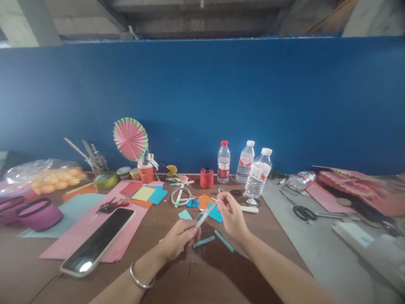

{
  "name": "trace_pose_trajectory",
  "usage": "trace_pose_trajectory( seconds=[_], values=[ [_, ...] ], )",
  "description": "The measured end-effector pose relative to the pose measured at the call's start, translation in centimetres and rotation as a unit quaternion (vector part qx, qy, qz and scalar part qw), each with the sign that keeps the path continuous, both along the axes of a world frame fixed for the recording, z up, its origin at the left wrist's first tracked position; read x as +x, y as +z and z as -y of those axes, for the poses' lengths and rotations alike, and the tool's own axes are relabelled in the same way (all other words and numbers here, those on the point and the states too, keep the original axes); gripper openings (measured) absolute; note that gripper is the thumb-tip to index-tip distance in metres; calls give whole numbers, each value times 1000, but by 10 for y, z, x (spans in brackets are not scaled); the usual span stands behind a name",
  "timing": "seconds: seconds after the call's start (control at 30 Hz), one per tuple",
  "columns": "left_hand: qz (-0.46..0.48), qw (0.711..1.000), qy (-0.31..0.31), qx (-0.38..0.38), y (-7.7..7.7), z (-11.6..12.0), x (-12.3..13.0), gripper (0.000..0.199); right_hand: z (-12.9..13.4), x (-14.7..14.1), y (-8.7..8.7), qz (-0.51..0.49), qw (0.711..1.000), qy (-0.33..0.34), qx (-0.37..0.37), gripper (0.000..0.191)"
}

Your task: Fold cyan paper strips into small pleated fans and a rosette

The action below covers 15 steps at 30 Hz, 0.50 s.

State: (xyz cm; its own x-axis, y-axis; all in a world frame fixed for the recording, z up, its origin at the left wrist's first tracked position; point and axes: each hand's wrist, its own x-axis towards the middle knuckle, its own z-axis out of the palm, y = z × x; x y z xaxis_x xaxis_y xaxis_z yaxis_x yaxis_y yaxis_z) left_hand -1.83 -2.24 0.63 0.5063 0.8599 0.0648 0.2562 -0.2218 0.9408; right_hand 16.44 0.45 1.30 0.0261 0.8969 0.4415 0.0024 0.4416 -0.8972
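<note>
Between my hands runs a narrow pale strip [206, 214], perhaps paper or tape, slanting up to the right. My left hand [179, 237], with a silver bangle at its wrist, pinches the strip's lower end. At the upper end my right hand [231, 214] has thumb and fingers closed on it. Just behind the strip lies folded blue paper [215, 214], partly hidden by my right hand. Two cut light-blue paper strips [224, 241] rest on the brown table below my hands. A small light-blue paper piece [185, 214] lies beyond my left hand.
A phone [98, 241] lies on pink paper [60, 249] at left. Behind stand a paper cup [146, 173] with a pleated pink fan [130, 139], a red thread spool [206, 178] and several water bottles [223, 162]. Black scissors [304, 213] lie on the grey surface at right.
</note>
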Motion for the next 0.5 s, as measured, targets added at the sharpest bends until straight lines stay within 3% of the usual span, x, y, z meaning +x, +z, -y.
trace_pose_trajectory(
  seconds=[0.1,0.23,0.3,0.4,0.43,0.5],
  values=[
    [-11,998,51,33,-1,-4,0,33,-4,4,5,-73,997,35,-2,10],
    [-137,973,138,125,6,-6,1,27,-1,4,6,-135,985,105,-9,11],
    [-215,948,166,166,8,-6,1,23,1,4,8,-132,988,74,23,15],
    [-294,921,164,198,7,-5,2,22,4,8,12,-29,992,-42,113,30],
    [-307,915,158,210,7,-5,2,21,4,8,13,36,987,-54,145,30],
    [-322,905,145,236,5,-4,3,21,5,8,13,178,963,-18,200,31]
  ],
)
